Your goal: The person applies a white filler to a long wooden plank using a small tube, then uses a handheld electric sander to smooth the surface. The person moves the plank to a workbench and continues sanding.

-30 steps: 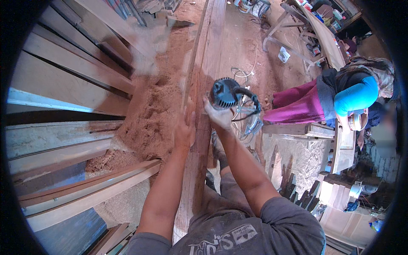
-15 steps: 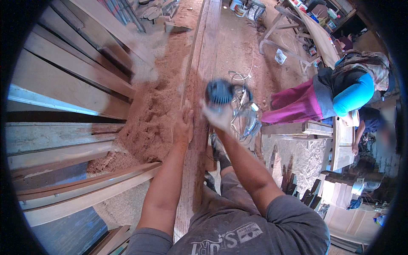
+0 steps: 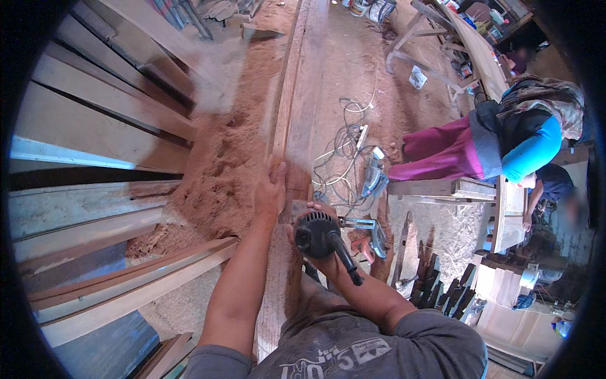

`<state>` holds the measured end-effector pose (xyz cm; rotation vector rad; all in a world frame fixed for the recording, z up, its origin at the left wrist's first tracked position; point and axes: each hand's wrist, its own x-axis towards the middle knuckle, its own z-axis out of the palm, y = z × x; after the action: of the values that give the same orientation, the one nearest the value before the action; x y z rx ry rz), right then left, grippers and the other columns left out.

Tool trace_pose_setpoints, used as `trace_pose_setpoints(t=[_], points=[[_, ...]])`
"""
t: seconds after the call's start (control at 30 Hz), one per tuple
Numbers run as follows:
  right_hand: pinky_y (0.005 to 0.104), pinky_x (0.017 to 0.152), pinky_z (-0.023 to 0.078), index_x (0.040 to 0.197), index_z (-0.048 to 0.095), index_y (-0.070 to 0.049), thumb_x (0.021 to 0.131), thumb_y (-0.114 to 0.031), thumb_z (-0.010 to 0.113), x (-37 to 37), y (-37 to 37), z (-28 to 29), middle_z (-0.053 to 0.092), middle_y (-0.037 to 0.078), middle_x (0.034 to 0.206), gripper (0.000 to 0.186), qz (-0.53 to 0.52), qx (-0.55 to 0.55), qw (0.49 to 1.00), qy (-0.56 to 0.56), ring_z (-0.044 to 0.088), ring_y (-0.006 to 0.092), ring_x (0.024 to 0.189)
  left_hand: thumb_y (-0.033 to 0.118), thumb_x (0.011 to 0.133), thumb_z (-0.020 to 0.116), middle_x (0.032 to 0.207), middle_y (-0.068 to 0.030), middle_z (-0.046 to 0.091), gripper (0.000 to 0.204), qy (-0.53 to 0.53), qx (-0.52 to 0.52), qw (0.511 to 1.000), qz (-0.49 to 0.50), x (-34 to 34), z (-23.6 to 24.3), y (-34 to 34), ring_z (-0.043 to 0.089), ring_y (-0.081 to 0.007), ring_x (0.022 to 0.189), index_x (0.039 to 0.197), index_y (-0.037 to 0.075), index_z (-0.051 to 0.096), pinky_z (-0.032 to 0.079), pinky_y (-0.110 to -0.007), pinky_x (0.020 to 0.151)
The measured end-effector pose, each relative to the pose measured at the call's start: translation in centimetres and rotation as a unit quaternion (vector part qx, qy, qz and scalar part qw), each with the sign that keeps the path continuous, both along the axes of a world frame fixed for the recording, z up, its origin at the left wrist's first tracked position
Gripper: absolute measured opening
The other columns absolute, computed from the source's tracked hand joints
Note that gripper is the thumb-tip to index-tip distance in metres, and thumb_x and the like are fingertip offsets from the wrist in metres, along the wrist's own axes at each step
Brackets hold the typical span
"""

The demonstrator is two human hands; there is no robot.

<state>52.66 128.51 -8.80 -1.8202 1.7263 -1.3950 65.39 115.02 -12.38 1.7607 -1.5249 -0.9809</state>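
A long reddish-brown wooden beam (image 3: 294, 142) runs away from my body through the middle of the view. My left hand (image 3: 270, 192) grips its left edge, thumb on top and the fingers partly hidden over the side. Against the beam's right part, my right hand (image 3: 323, 210) is closed around a black power tool (image 3: 317, 234) with a vented round top and a thick cord end pointing toward me. Much of that palm is hidden behind the tool. The tool's underside is out of sight, so I cannot tell whether it touches the wood.
Stacked boards (image 3: 95, 142) and a heap of sawdust (image 3: 221, 164) lie left. Tangled cables (image 3: 344, 151), a blue tool (image 3: 374, 180) and an orange power tool (image 3: 364, 246) are on the right. A person (image 3: 486, 139) bends over a workbench farther right; another person's arm (image 3: 533, 202) shows beyond.
My right hand has brought the power tool back toward my body and turned it, so its vented top and cord end show. My left hand stays on the beam.
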Motion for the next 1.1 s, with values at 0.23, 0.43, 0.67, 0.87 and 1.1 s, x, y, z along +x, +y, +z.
trace_pose_setpoints(t=[0.23,0.43,0.67,0.87,1.1], points=[[0.0432,0.105,0.053,0.127,0.064,-0.005,0.086,-0.030,0.090,-0.3,-3.8,-5.1,0.070,0.009,0.121,0.054,-0.033,-0.015,0.976,0.216,0.067,0.0276,0.116,0.055,0.109,0.057,0.152,-0.0271,0.060,0.068,-0.004,-0.012,1.000,-0.003,0.0,0.2,0.0,0.058,-0.0447,0.140,0.154,0.005,0.058,0.046,-0.048,0.117],[0.0400,0.100,0.057,0.124,0.069,-0.003,0.091,-0.028,0.088,-2.9,-10.3,-8.7,0.075,0.007,0.120,0.046,-0.095,-0.030,0.961,0.257,0.071,0.0231,0.111,0.052,0.109,0.059,0.149,-0.0282,0.061,0.067,-0.019,-0.055,0.998,-0.004,-0.6,0.3,0.0,0.059,-0.0457,0.137,0.152,0.001,0.058,0.045,-0.049,0.117],[0.0337,0.087,0.059,0.111,0.076,-0.001,0.087,-0.016,0.093,-3.8,-20.3,-1.3,0.078,0.004,0.107,0.033,-0.024,-0.002,0.973,-0.228,0.072,0.0144,0.095,0.052,0.109,0.059,0.146,-0.0290,0.063,0.066,-0.045,-0.076,0.996,0.011,-0.5,1.1,0.2,0.059,-0.0465,0.137,0.151,0.000,0.059,0.045,-0.050,0.118],[0.0334,0.081,0.060,0.104,0.077,-0.001,0.087,-0.016,0.092,-4.3,-22.7,-0.9,0.079,0.004,0.099,0.027,-0.041,-0.024,0.971,-0.234,0.072,0.0143,0.086,0.056,0.107,0.061,0.149,-0.0294,0.061,0.072,0.002,-0.015,1.000,0.012,-0.4,1.8,0.1,0.059,-0.0465,0.138,0.154,0.003,0.057,0.047,-0.050,0.115],[0.0334,0.084,0.059,0.107,0.076,-0.001,0.085,-0.015,0.094,-4.5,-26.7,1.3,0.079,0.005,0.103,0.032,-0.053,-0.029,0.961,-0.270,0.073,0.0149,0.090,0.058,0.105,0.063,0.152,-0.0294,0.059,0.076,-0.032,-0.006,0.999,0.012,0.0,2.1,0.3,0.059,-0.0469,0.138,0.157,0.003,0.055,0.047,-0.050,0.116]])
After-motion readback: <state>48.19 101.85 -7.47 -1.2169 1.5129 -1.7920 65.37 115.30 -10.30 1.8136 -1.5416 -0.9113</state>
